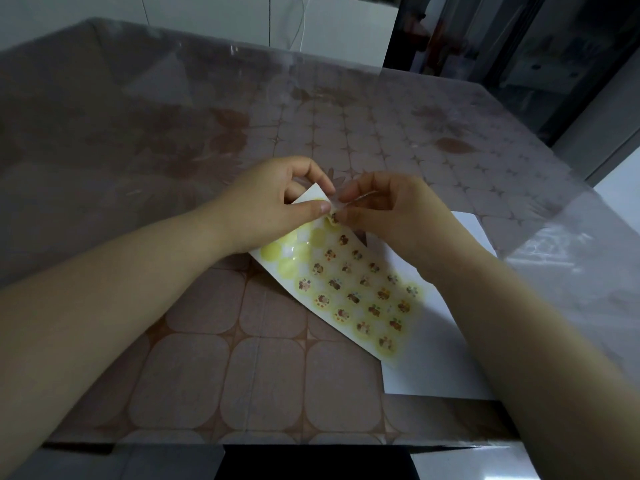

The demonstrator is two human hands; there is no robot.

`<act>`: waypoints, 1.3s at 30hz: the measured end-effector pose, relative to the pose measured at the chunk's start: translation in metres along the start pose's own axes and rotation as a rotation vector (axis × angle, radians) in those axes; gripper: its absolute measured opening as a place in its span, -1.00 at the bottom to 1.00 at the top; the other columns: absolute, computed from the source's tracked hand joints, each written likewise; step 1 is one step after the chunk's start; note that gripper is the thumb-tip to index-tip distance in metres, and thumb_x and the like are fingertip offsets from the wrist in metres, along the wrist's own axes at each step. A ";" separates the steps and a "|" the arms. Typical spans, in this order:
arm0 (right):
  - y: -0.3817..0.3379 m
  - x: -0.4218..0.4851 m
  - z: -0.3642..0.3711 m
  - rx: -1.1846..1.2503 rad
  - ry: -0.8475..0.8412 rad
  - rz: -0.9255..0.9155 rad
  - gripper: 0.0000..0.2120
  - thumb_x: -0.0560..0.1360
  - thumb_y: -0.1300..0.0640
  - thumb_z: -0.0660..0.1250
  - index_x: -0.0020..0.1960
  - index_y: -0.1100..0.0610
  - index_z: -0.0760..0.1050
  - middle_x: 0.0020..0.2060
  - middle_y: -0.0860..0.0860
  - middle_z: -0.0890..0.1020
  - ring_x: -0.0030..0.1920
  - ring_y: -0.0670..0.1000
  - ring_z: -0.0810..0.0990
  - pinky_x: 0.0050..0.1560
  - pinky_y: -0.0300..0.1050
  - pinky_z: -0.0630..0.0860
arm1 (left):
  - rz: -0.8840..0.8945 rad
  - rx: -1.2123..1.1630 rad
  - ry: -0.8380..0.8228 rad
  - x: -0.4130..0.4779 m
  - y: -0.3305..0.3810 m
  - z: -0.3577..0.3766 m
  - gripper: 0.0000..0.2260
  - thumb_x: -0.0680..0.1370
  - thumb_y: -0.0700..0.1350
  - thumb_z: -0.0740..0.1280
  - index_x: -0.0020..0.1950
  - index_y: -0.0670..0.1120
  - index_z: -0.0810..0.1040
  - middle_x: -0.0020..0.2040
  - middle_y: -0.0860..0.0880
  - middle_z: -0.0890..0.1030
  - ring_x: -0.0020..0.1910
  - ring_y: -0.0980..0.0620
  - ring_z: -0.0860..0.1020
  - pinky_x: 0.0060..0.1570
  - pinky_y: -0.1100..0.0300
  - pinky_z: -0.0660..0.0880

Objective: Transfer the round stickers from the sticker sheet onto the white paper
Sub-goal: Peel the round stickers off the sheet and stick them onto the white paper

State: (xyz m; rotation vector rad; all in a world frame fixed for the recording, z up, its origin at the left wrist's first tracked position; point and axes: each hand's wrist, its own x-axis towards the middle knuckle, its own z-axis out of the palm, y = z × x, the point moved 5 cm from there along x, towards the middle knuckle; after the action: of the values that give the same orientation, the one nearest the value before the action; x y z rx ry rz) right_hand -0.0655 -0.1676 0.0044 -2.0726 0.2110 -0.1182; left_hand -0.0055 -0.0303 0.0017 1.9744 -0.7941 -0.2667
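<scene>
A sticker sheet (349,292) with several round yellow picture stickers lies slanted across the table, its near end over the white paper (440,344). Several circles at its far left are bare yellow. My left hand (277,206) pinches the sheet's far corner, which is bent upward. My right hand (384,209) pinches a round sticker (334,217) at that bent corner, its edge lifted off the sheet. The fingertips of both hands almost touch. My right forearm covers part of the paper.
The table (214,375) wears a tile-patterned cloth under a clear plastic cover that gives glare at the right. Its front edge runs near the bottom of the view, its right edge slants beside a grey floor. White cabinets stand behind.
</scene>
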 end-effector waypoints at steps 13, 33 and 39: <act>0.005 0.001 -0.003 -0.022 -0.019 0.086 -0.89 0.38 0.12 0.45 -0.10 0.01 0.59 -0.34 -0.06 0.64 -0.50 -0.19 0.43 -0.30 -0.24 0.42 | 0.078 0.105 -0.074 0.000 0.001 0.005 -0.72 0.54 -0.16 0.32 0.22 0.06 0.44 -0.25 -0.05 0.70 -0.36 0.08 0.62 -0.35 0.32 0.47; 0.015 0.001 -0.004 -0.011 0.015 0.258 -0.72 0.30 0.13 0.52 -0.06 0.02 0.50 -0.51 -0.09 0.57 -0.54 -0.16 0.43 -0.29 -0.18 0.40 | 0.511 0.562 -0.055 -0.003 0.012 0.004 -0.77 0.31 0.20 0.39 -0.10 0.18 0.51 0.10 0.11 0.45 0.09 0.21 0.25 0.17 0.40 0.16; 0.010 -0.001 -0.002 -0.117 0.021 0.212 -0.72 0.33 0.10 0.51 -0.05 0.00 0.47 -0.49 -0.05 0.60 -0.52 -0.14 0.44 -0.40 -0.24 0.36 | 0.560 0.630 -0.047 0.000 0.010 0.009 -0.80 0.33 0.22 0.37 -0.19 0.14 0.58 -0.08 0.21 0.43 -0.02 0.28 0.26 0.16 0.45 0.02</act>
State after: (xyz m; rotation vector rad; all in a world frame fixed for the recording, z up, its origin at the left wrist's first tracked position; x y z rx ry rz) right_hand -0.0674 -0.1739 -0.0034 -2.1513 0.4589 0.0017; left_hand -0.0145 -0.0402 0.0053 2.2033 -1.5585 0.3088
